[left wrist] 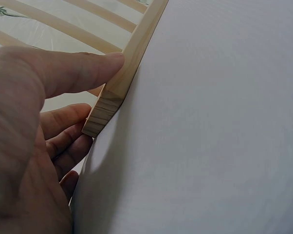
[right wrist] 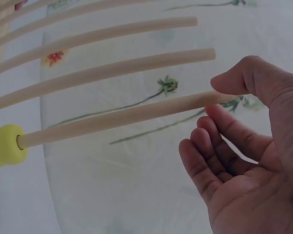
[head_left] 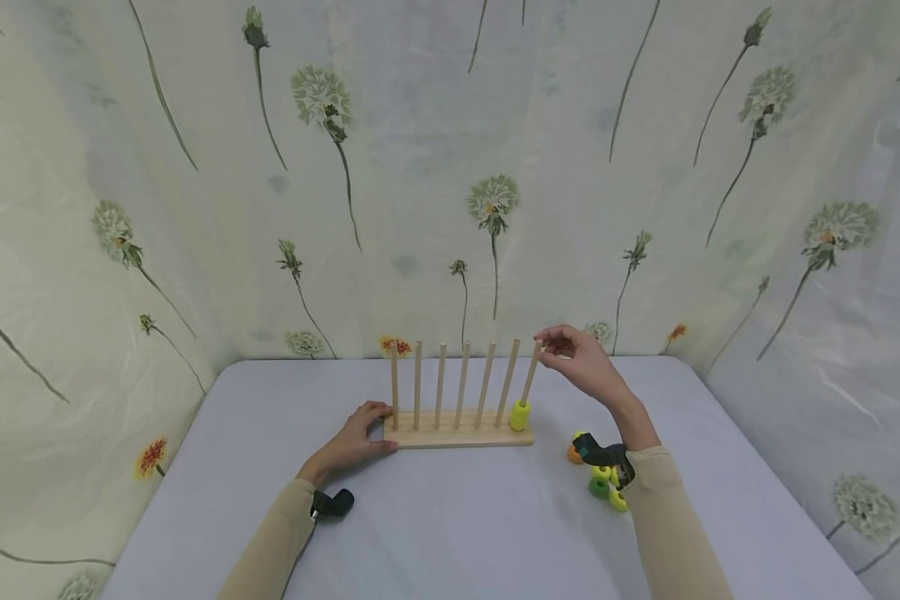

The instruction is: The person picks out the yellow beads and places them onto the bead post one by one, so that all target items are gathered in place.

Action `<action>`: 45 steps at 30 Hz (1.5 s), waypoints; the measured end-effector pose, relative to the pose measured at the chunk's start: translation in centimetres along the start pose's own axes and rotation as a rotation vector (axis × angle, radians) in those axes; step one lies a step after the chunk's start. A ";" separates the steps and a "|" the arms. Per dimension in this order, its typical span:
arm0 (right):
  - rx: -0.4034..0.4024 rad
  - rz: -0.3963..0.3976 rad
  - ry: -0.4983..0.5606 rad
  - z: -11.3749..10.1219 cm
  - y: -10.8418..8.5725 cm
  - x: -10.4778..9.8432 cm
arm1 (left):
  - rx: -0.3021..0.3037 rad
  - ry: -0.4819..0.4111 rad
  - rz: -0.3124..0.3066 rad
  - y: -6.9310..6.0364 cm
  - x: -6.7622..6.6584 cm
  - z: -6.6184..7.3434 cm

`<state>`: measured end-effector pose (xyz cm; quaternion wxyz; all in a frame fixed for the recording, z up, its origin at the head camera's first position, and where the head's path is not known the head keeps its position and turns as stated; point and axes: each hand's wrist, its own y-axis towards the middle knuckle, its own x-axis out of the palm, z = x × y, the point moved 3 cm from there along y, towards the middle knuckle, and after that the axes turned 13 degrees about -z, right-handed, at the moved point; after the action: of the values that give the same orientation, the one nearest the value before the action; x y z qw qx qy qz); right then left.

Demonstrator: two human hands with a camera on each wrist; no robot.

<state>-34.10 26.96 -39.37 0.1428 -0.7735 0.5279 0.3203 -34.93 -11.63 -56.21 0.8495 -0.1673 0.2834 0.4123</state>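
A wooden peg rack [head_left: 457, 440] stands on the table with several upright pegs in a row. My left hand [head_left: 356, 437] grips the left end of its base, thumb on the front edge and fingers behind, as the left wrist view also shows. Yellow beads [head_left: 520, 416], apparently two stacked, sit low on the rightmost peg [right wrist: 122, 117]. At that peg's top, my right hand [head_left: 581, 362] has its thumb and index finger pinched about the tip, the other fingers loosely curled. No bead shows between these fingers in the right wrist view.
Loose yellow, orange and green beads, among them a green bead [head_left: 598, 487], lie right of the rack, partly hidden by the right wrist's camera [head_left: 600, 452]. A flower-patterned curtain [head_left: 412, 208] hangs behind and beside the white table [head_left: 450, 533].
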 end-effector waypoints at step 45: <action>0.069 0.026 -0.023 2.2 -2.2 -0.6 | 0.014 0.006 0.008 -0.1 0.0 0.0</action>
<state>-33.02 29.50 -40.87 0.1713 -0.7576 0.5468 0.3125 -34.90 -11.67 -56.25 0.8482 -0.1613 0.2896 0.4132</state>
